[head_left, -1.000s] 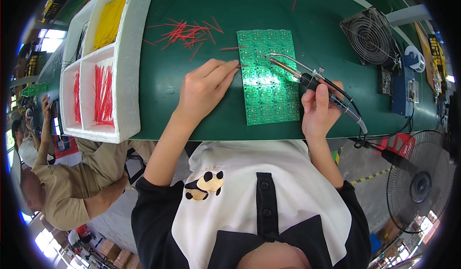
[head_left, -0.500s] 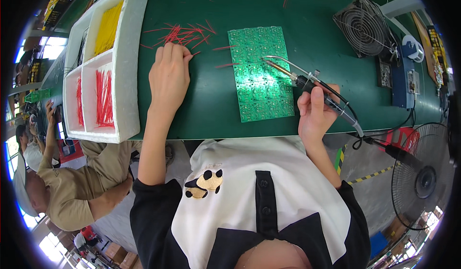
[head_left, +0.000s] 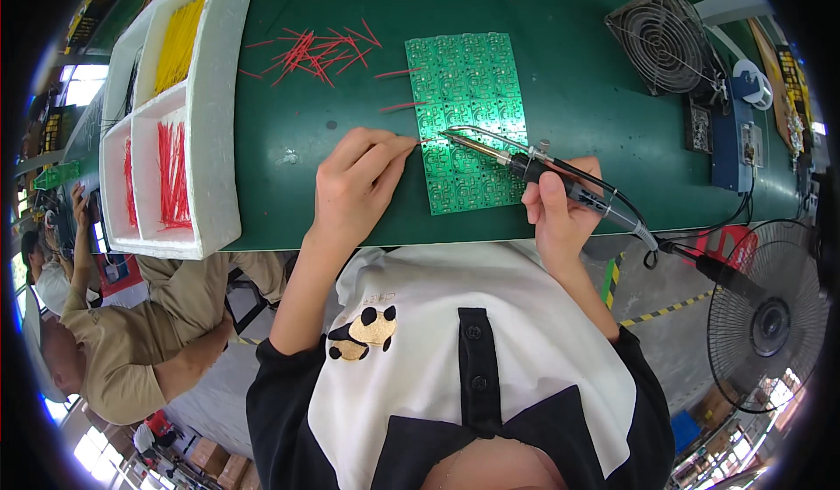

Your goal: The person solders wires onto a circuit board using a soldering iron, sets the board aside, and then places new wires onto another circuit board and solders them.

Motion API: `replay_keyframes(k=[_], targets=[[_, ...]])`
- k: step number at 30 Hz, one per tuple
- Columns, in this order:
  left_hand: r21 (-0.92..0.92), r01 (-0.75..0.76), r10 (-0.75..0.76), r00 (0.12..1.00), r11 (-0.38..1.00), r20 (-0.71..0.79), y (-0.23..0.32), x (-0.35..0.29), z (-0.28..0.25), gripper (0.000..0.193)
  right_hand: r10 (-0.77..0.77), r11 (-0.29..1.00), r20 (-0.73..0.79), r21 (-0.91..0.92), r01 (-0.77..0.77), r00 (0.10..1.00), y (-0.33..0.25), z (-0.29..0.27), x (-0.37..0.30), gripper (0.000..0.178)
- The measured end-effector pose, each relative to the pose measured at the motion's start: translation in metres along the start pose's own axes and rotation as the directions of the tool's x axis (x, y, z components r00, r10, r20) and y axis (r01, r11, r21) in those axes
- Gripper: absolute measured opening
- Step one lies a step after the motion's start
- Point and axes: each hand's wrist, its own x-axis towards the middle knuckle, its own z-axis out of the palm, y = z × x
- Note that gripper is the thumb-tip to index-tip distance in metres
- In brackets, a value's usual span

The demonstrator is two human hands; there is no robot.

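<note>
A green circuit board (head_left: 464, 83) lies on the table in front of me, divided into many small repeated sections. At its left edge my left hand (head_left: 359, 184) pinches a thin red wire (head_left: 426, 141), whose far end reaches over the board. My right hand (head_left: 564, 214) grips a soldering iron (head_left: 525, 168) with a thin curved metal tube along it. The iron's tip is at the board, close to that wire's end; whether they touch is too small to tell. Farther up, two more red wires (head_left: 398, 73) jut from the board's left edge.
Loose red wires (head_left: 311, 54) lie scattered at the far left. A white foam box (head_left: 223, 131) holds yellow wires (head_left: 179, 42) and red wires (head_left: 173, 175) in compartments. A square fan (head_left: 658, 45) and a blue box (head_left: 728, 153) stand at right. Another person (head_left: 122, 350) sits at left.
My left hand has moved from the loose wires rightward and nearer to me, bringing a red wire to the board's edge. The iron's tip has shifted left and slightly nearer.
</note>
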Motion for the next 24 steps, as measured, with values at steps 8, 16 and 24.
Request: replay_keyframes(k=[8,16,24], targets=[[0.014,-0.034,0.035,0.999,0.999,-0.019,-0.0031,-0.0016,-0.0002,0.019,0.013,0.999,0.048,-0.043,-0.011,0.999,0.0002,-0.0004,-0.0005,0.021],[0.005,-0.044,0.044,0.999,0.999,-0.020,-0.0048,-0.0007,0.0009,0.020,0.013,0.995,0.042,-0.101,-0.009,0.999,-0.0004,0.0004,-0.0008,0.021],[0.006,-0.047,0.047,0.999,0.999,0.001,-0.0057,0.0003,-0.0006,0.021,-0.011,0.997,0.034,-0.080,0.013,0.999,0.0017,-0.0003,0.0007,0.021]])
